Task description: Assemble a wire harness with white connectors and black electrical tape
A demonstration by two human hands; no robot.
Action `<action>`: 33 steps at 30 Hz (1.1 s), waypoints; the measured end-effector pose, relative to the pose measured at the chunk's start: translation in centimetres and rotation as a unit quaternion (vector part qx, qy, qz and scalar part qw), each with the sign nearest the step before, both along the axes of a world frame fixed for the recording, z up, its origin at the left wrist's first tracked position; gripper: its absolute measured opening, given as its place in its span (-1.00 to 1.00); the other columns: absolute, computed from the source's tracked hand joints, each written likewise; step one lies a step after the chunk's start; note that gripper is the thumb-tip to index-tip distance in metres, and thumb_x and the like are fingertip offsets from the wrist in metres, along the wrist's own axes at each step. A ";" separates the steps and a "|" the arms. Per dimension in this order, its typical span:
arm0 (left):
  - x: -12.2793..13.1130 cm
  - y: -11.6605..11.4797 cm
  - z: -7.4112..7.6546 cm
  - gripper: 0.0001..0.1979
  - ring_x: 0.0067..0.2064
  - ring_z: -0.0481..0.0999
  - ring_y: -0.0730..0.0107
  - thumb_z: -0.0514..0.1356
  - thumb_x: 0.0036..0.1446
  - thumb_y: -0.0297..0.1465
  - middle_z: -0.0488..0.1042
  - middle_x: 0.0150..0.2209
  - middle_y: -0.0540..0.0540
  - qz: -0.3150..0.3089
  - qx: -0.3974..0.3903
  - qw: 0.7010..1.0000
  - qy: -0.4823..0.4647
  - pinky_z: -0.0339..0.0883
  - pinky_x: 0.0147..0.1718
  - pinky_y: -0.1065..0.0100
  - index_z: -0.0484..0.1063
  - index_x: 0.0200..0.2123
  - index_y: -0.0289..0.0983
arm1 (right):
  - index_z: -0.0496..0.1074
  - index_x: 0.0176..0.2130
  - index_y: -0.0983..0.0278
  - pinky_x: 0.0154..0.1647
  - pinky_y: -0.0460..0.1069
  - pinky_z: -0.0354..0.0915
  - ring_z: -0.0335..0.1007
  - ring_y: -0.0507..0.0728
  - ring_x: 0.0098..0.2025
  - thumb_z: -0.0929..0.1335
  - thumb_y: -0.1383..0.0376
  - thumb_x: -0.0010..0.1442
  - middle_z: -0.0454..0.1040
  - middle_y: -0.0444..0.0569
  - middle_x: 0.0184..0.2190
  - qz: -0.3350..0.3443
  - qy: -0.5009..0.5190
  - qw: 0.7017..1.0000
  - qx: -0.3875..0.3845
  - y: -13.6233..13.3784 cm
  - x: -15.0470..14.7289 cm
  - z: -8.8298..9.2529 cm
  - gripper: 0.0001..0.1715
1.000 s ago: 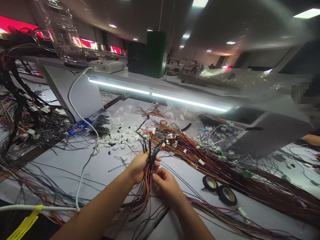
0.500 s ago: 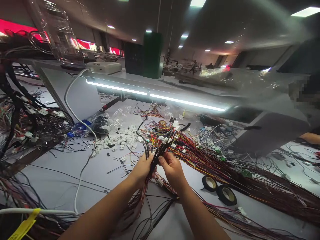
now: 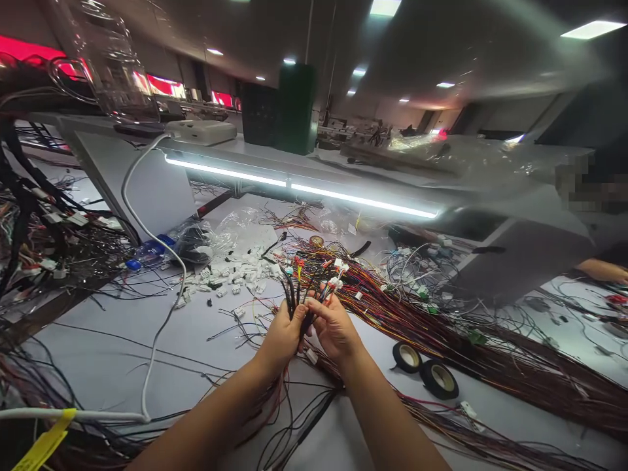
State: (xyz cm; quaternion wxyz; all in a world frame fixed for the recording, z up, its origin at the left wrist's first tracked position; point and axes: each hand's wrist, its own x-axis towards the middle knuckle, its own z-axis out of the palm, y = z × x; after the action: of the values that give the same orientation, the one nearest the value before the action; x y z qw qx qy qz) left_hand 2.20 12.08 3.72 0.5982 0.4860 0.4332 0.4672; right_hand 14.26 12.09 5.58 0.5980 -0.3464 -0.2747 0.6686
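Left of the black tape rolls (image 3: 428, 378), clasping the black-sleeved wire bundle (image 3: 306, 322) in a curled left hand (image 3: 283, 333); nearer the rolls, pinching the same bundle between thumb and fingers of the right hand (image 3: 337, 330).

It's looking like an elec. wkshop, wire-harness assy. type. Long multicolour wires (image 3: 422, 320) are sprawling over the white worktop (image 3: 191, 347) toward 4 o'clock; loose white connectors (image 3: 250, 271) are lying at 8; 2 black tape rolls (image 3: 426, 376) are resting betw. 4 & 5. Black-sleeved harnesses (image 3: 23, 196) are draping at 9. A strip light (image 3: 343, 197) is glowing at 12, under a shelf (image 3: 235, 152). Ceiling lamps (image 3: 593, 30) are dotting a lg. hall, 11 to 2. A co-worker's hand (image 3: 611, 271) is showing at 3.
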 end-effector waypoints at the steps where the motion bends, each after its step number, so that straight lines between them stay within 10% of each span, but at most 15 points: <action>1: 0.1 -0.1 -0.1 -0.62 -0.76 0.22 0.59 0.14 0.15 -0.04 0.36 -0.61 0.12 -0.001 0.009 1.000 -0.006 0.06 -0.80 0.53 0.25 -0.20 -0.23 | 0.41 -0.29 0.22 -0.47 -0.07 0.26 0.34 0.05 -0.43 0.50 0.32 -0.11 0.46 -0.13 -0.37 -0.012 -0.003 1.000 -0.001 0.3 -0.1 0.0 -0.67; 10: -0.1 0.2 -0.8 -0.62 -0.78 0.24 0.52 0.08 0.16 0.00 0.32 -0.68 0.14 0.023 -0.032 0.999 0.011 0.06 -0.81 0.50 0.20 -0.28 -0.21 | 0.39 -0.24 0.19 -0.32 -0.02 0.30 0.25 0.05 -0.44 0.46 0.14 0.04 0.29 -0.21 -0.55 -0.039 0.005 0.998 0.039 0.3 -1.0 0.2 -0.69; 22: -0.8 -0.6 -0.8 -0.50 -0.64 0.30 0.56 0.38 -0.11 -0.10 0.44 -0.49 0.01 -0.116 -0.064 0.988 -0.083 0.06 -0.66 0.48 0.23 -0.28 -0.26 | 0.37 -0.26 0.22 -0.25 -0.06 0.33 0.37 0.02 -0.34 0.47 0.02 0.00 0.43 -0.16 -0.37 -0.007 -0.149 0.988 0.042 1.0 0.1 -0.1 -0.58; 33: -0.5 -0.6 -2.2 -0.35 -0.58 0.33 0.47 -0.07 -0.01 0.26 0.39 -0.51 0.01 -0.106 -0.094 0.982 -0.128 0.09 -0.59 0.43 0.26 -0.29 -0.23 | 0.25 -0.69 0.23 -0.60 -0.06 -0.04 0.12 0.00 -0.75 0.34 -0.13 0.09 0.25 -0.16 -0.84 0.027 -0.504 0.863 -0.022 0.5 3.7 -1.2 -0.39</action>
State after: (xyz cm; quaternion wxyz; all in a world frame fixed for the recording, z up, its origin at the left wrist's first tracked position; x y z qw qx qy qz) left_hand 1.68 11.48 1.50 0.7378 0.4069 0.3410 0.4169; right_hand 17.94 12.57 4.33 0.3518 -0.6415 -0.5333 0.4245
